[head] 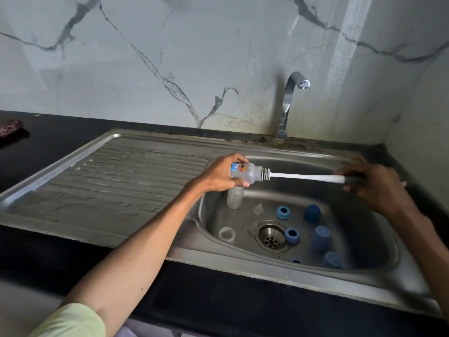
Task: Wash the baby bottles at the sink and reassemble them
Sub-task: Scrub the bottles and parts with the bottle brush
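My left hand (222, 175) grips a clear baby bottle (251, 173) with a printed picture, held sideways over the sink basin (379, 239), its threaded neck pointing right. A white bottle brush (306, 177) reaches into that neck, and my right hand (375, 188) holds its grey handle end. Lower down in the basin stand a second clear bottle (234, 197) upright and a third one (227, 234) seen from above. Blue screw rings (283, 212) (291, 235), blue caps (312, 213) (321, 238) (332, 259) and clear teats (258, 209) lie around the drain (271, 237).
A curved chrome tap (289, 100) rises behind the basin, with no water running. A ribbed steel draining board (116, 181) stretches to the left. A dark patterned cloth (11, 128) lies at the far left on the black counter. A marble wall stands behind.
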`<state>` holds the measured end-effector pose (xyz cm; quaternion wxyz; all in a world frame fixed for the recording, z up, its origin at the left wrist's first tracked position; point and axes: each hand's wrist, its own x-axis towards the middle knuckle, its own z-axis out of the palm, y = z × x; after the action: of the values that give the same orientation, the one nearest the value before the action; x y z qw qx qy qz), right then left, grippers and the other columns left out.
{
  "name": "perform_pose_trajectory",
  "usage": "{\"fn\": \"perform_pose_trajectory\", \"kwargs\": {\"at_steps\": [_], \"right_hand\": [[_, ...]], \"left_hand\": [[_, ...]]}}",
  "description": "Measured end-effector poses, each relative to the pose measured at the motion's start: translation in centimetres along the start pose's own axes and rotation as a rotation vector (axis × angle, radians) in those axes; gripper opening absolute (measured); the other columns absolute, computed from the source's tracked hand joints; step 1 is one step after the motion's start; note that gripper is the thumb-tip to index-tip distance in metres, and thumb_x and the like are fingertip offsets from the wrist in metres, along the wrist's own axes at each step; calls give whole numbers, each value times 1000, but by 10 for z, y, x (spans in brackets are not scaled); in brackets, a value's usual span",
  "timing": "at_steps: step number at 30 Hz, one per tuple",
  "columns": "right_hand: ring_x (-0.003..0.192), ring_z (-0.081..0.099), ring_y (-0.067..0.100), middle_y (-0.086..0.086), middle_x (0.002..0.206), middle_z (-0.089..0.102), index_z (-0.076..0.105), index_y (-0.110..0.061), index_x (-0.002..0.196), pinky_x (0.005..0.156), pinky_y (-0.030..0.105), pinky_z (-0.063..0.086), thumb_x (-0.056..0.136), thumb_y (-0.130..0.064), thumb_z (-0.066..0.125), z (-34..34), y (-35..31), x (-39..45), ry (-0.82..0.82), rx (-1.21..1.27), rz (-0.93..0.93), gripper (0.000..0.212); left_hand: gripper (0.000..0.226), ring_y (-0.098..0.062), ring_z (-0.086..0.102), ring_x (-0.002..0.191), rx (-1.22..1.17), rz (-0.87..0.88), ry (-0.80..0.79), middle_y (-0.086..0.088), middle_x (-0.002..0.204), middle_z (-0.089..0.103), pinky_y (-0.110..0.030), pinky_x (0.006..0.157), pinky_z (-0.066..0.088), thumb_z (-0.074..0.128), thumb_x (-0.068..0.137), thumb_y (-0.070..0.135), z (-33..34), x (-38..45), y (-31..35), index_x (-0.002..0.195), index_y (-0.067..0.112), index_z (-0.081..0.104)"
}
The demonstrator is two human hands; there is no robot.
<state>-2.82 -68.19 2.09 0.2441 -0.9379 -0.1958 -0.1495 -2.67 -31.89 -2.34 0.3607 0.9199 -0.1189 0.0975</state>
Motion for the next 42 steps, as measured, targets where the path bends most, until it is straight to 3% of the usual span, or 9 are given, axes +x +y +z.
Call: {"fn": "perform_pose_trajectory", "kwargs": {"at_steps": [6,13,18,22,25,29,32,39,42], "right_hand": [[73,62,7,-8,78,68,60,-38,95,78,44,54,91,3,57,9,10,5,-379,25,-53,42],[108,54,13,-4,116,61,58,-29,131,99,32,41,92,-11,62,17,-5,3,-329,-50,-30,42],[110,58,23,10,119,65,64,-19,126,96,30,40,79,0,76,-2,6,4,-192,3,42,52],[114,58,34,16,118,65,68,-10,119,96,32,39,74,7,76,3,7,6,-165,-69,60,48],[111,61,37,21,115,67,70,-6,114,92,29,36,77,6,75,5,2,4,-4,-41,26,40],[113,61,37,17,124,65,68,-19,122,95,42,46,83,-8,72,1,6,-2,115,-98,29,41],[115,61,35,14,125,66,68,-23,122,96,48,48,83,-10,73,3,7,-2,108,-115,19,41],[120,58,33,10,123,67,69,-22,120,105,56,40,84,-10,72,10,11,2,73,-64,27,38],[115,61,30,13,120,68,68,-16,122,102,43,41,88,-9,69,7,10,3,38,36,44,35]], "left_hand": [[60,-14,64,103,-51,26,52,7,109,66,-33,92,53,92,67,31,0,0,-4,119,20,64],[66,-9,67,103,-183,72,52,9,111,72,-32,92,56,95,57,37,-2,-1,8,118,24,71],[63,-19,68,101,-387,2,135,-1,109,73,-42,91,58,94,61,29,-7,0,10,118,15,69],[58,-16,69,99,-400,7,130,5,106,73,-37,86,59,93,63,37,-4,-4,20,114,23,71],[53,-23,68,104,-517,1,193,-2,112,72,-39,85,60,91,70,18,-7,-3,20,119,17,70],[60,-23,66,112,-571,-22,89,-4,123,69,-44,94,57,85,75,12,-8,-2,15,131,21,65],[59,-19,67,112,-512,-24,126,3,122,70,-47,97,56,88,69,24,-3,-1,15,124,31,68],[54,-21,68,109,-500,1,167,0,119,70,-47,94,57,89,69,17,-3,0,12,119,25,69],[55,-22,67,109,-561,-2,217,0,117,72,-46,97,56,89,70,16,-8,1,12,120,21,69]]}}
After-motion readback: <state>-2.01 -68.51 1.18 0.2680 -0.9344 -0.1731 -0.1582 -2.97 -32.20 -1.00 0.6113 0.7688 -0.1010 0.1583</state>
